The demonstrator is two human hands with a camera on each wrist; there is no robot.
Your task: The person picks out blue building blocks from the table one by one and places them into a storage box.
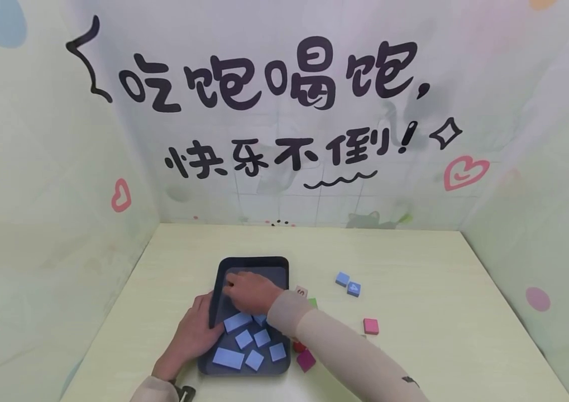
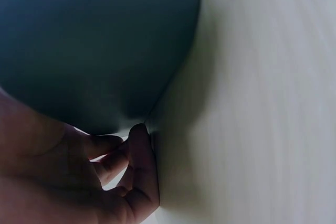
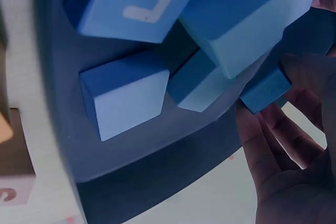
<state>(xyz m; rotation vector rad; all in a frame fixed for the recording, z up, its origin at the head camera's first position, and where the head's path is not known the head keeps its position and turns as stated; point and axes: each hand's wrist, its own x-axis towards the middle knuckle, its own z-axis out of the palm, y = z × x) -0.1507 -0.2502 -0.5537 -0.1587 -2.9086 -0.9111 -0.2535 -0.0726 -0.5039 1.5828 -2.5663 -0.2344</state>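
Observation:
A dark tray [image 1: 254,261] lies on the table with several blue blocks [image 1: 228,358] in its near half. My left hand [image 1: 195,328] grips the tray's left side, its thumb over the rim. In the left wrist view, curled fingers [image 2: 142,161] press against the tray's outer wall [image 2: 100,45]. Over the far half of the tray, my right hand [image 1: 250,291] pinches a small blue block [image 3: 266,88] between thumb and fingers. That block is hidden in the head view. Other blue blocks [image 3: 126,95] lie beside it in the right wrist view, one marked with a pale character.
Two blue blocks [image 1: 353,288] lie together right of the tray, with a pink block [image 1: 371,326] nearer. Close to the tray's right side are a tan block [image 1: 301,291], a green block [image 1: 312,303] and a magenta block [image 1: 306,360], some partly behind the right arm. Printed sheets enclose the table.

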